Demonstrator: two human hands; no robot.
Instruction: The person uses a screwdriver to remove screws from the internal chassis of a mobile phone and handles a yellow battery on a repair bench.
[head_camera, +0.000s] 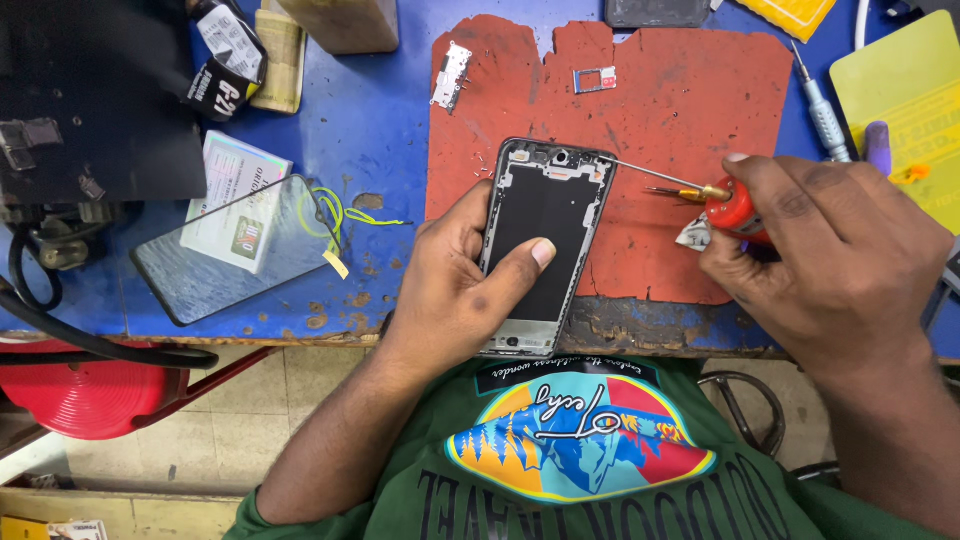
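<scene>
The left hand (455, 290) is clamped on one open black phone frame with a silver metal edge (540, 240), thumb pressed on its dark middle. The right hand (830, 250) grips one red-handled tool with a thin metal tip (735, 208), and the tip reaches the frame's upper corner. Under both hands lies one torn red rubber mat (660, 110). Left of the left hand lies one loose glass screen panel (235, 250). Above the right hand lies one grey screwdriver (825, 112).

Your left hand (455, 285) comes up from below, palm down, fingers curled in a grip, thumb stretched out to the right. Your right hand (830, 250) reaches in from the right, fingers pinched closed, forearm angled down and outward.
</scene>
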